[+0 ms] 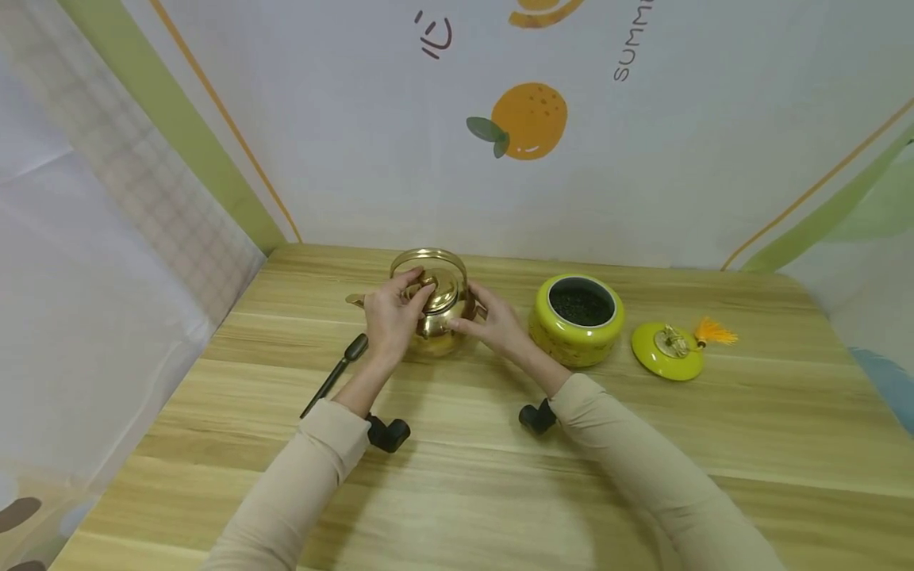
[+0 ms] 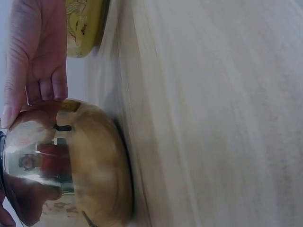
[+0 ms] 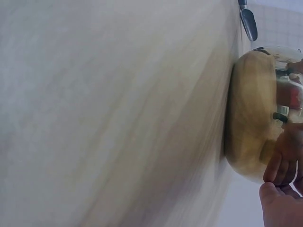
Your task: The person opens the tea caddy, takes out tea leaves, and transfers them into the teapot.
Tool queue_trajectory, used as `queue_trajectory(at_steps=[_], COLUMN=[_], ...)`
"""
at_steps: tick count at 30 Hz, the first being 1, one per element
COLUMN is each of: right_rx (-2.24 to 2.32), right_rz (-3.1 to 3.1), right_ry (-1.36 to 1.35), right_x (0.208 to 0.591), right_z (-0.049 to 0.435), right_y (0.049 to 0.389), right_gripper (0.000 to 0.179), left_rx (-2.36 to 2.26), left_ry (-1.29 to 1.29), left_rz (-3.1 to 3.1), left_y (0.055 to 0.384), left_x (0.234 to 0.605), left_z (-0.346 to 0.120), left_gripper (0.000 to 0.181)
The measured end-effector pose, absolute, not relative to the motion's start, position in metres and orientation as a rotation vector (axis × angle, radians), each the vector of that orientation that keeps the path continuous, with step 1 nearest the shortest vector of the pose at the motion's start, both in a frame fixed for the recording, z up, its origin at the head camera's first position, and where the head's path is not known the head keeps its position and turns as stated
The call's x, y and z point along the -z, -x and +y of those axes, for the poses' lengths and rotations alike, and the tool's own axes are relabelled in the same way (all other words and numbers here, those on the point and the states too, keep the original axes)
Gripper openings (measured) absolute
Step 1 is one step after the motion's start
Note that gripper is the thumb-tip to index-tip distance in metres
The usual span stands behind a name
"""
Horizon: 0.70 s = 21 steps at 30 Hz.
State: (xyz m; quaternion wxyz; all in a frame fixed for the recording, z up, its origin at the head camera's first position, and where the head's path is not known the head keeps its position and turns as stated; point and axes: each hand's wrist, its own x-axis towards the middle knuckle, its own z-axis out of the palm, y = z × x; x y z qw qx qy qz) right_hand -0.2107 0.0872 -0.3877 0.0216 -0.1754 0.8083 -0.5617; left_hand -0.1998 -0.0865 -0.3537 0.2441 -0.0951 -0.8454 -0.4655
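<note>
A shiny gold kettle (image 1: pixel 439 342) with a raised hoop handle stands on the table, spout to the left. My left hand (image 1: pixel 393 317) pinches the knob of its lid (image 1: pixel 447 292) between thumb and fingers, partly hiding the knob. The lid lies over the kettle's mouth. From the right, my right hand (image 1: pixel 500 327) holds the kettle's body, thumb at the front and fingers along the side. In the left wrist view, right-hand fingers (image 2: pixel 47 87) touch the polished kettle (image 2: pixel 94 161). The right wrist view shows fingertips against the kettle (image 3: pixel 253 109).
Right of the kettle stands a yellow-green jar (image 1: pixel 571 345), uncovered, with dark leafy contents. Its lid (image 1: pixel 667 365), with an orange tassel, lies farther right. A dark scoop (image 1: pixel 336 379) rests at the left. A printed cloth (image 1: pixel 371 159) hangs behind the table.
</note>
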Motion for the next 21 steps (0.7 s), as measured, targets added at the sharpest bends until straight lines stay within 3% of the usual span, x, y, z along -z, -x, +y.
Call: queue_trajectory(at_steps=[21], right_rx=[1.722], right_rz=[2.509], right_ry=[0.534], right_x=[0.3882], right_z=[0.0864], right_y=[0.212], right_gripper=[0.073], left_rx=[1.029], left_ry=[0.312], left_rz=[-2.378], left_y=[0.1995], left_x=[0.3561], left_z=[-0.0888], left_gripper=[0.03])
